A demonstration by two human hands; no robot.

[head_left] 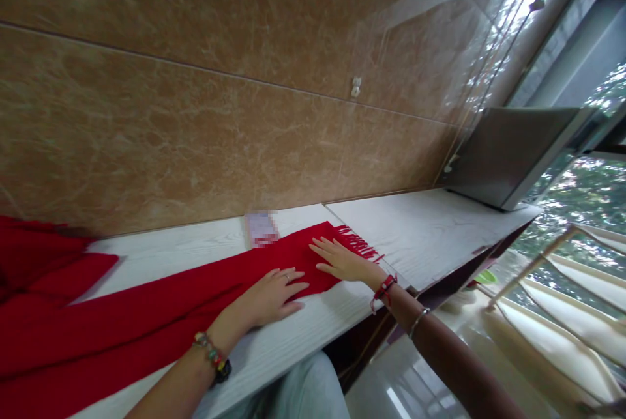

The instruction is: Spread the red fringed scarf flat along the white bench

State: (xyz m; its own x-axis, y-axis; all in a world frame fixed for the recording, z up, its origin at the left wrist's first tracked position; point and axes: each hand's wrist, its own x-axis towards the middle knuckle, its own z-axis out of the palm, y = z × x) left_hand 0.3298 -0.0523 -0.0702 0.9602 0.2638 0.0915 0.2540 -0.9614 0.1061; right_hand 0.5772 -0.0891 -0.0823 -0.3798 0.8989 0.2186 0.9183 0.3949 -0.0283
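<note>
A long red scarf (161, 318) with a fringed end (359, 244) lies stretched along a white wooden tabletop (420, 233). My left hand (274, 295) rests flat on the scarf with its fingers spread, a beaded bracelet at the wrist. My right hand (342, 261) lies flat on the scarf close to the fringe, fingers stretched out, with a red string and a thin bangle on the wrist. Neither hand holds anything. At the far left the scarf bunches into a red heap (44, 262).
A small blurred card-like object (261, 228) lies on the table just behind the scarf. A grey box-shaped object (508, 152) stands at the table's right end. A brown marble wall (220, 93) runs behind. Windows and a railing are at the right.
</note>
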